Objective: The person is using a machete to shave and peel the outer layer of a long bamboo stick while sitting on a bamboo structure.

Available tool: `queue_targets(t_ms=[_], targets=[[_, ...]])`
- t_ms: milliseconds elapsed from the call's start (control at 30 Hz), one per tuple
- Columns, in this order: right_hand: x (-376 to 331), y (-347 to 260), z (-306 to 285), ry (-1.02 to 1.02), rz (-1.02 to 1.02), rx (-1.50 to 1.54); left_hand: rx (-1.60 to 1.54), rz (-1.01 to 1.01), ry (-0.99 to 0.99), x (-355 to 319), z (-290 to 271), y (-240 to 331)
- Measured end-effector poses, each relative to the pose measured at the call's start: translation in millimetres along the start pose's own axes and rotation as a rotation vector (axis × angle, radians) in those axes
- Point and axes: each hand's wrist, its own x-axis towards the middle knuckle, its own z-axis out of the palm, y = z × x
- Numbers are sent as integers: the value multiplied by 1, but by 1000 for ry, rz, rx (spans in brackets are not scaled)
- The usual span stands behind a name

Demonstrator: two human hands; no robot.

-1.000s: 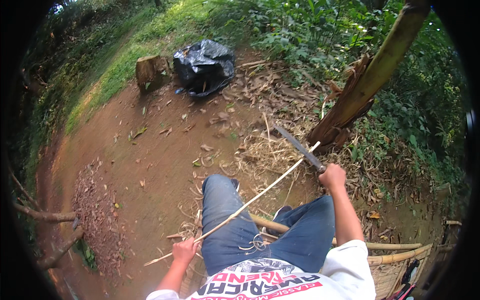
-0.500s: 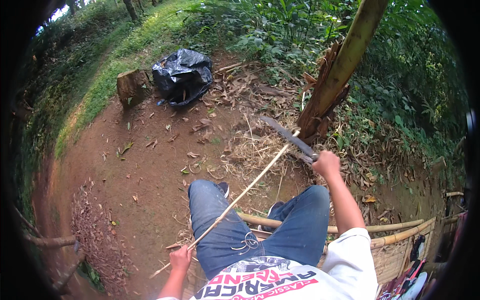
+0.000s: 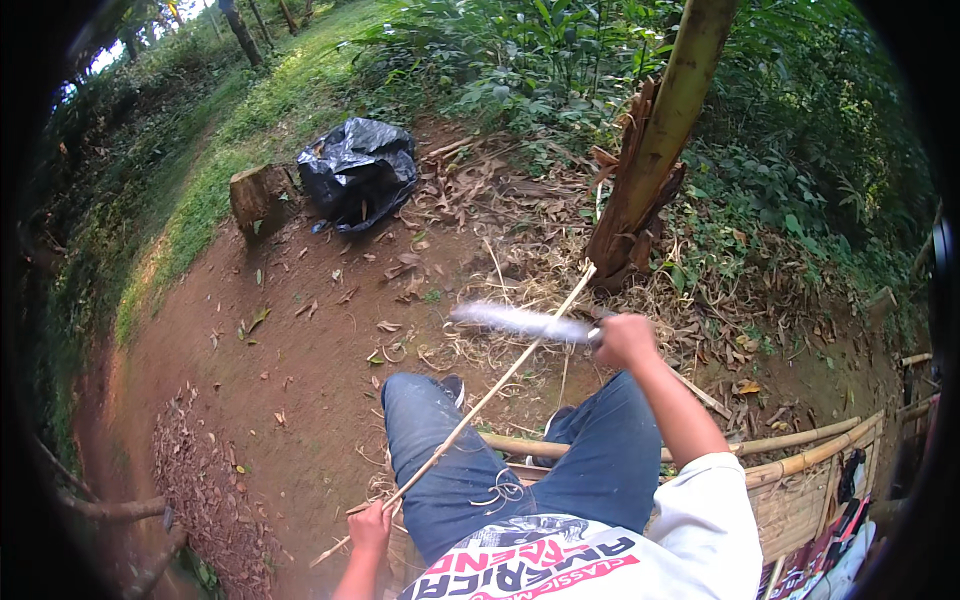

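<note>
I sit on a bamboo bench with my blue-jeaned legs [image 3: 440,450] out over bare dirt. My left hand [image 3: 372,527] grips the near end of a long thin bamboo strip [image 3: 480,400], which slants up and away to the right across my left knee. My right hand [image 3: 625,340] is closed on the handle of a knife [image 3: 520,320]. Its blade is blurred, points left and lies across the strip near the far end. Pale shavings curl on my thigh [image 3: 495,493] and on the ground ahead.
A banana-like trunk [image 3: 660,130] rises just beyond the strip's tip. A black plastic bag [image 3: 355,175] and a cut stump [image 3: 258,198] sit far left on the dirt. Bamboo poles [image 3: 800,450] and a woven bench edge lie at my right. Dry leaves litter the ground.
The knife has swung from pointing up and away to lying level, pointing left across the strip. My right hand has dropped nearer. The view has tilted up toward the trunk.
</note>
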Motion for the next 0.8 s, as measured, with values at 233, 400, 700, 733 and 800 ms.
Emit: queue_targets(t_ms=[233,400,700,733,800], targets=[[-21,68,-24,140,420,133,23,63,17,23,5,-1],[-45,59,-12,139,503,198,43,83,33,16,1,-6],[-36,28,2,37,263,159,88,82,65,10,11,-17],[-34,47,11,62,320,144,76,77,82,7,9,-20],[-38,65,0,115,554,284,47,51,122,-5,8,-22]])
